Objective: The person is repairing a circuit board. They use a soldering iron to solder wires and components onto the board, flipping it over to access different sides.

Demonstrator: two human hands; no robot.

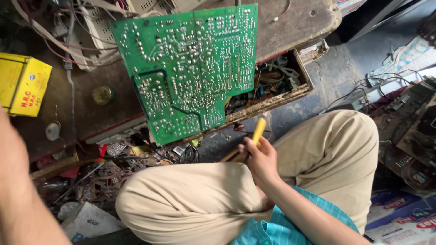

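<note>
Circuit board [190,68] leans on the table [299,27]; box [22,84] left of it; open drawer [272,90] beneath.

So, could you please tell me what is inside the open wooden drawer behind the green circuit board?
The wooden drawer holds a tangle of wires and small parts. The green circuit board covers its left part, so what lies there cannot be seen.

A yellow box [22,84] sits at the workbench [295,27] left edge; a round tin lid [102,95] lies nearer its front edge (beside tangled wires [68,41]); the open drawer [272,88] holds loose parts.
</note>
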